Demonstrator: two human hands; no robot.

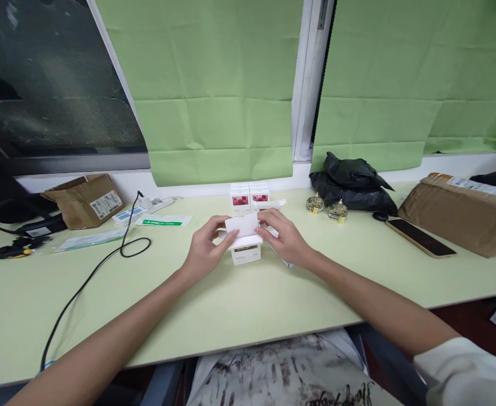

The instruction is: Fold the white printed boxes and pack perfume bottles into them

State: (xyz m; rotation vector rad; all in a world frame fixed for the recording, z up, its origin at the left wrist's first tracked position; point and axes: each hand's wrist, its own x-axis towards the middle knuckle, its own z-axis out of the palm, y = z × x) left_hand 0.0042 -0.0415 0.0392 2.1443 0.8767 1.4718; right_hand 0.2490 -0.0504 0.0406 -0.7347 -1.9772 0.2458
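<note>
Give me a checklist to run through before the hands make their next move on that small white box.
1. Left hand on the small white box: ok, fingers at its left side and flap.
2. Right hand on the box: ok, fingertips pinch the raised white flap.
3. Box resting on the table: ok, it sits flat.
4. Box closed: not ok, flap is still up.
5. Contents inside: cannot tell, the flap hides the opening.
6. Room behind: not ok, the pink-pictured boxes stand close behind.
</note>
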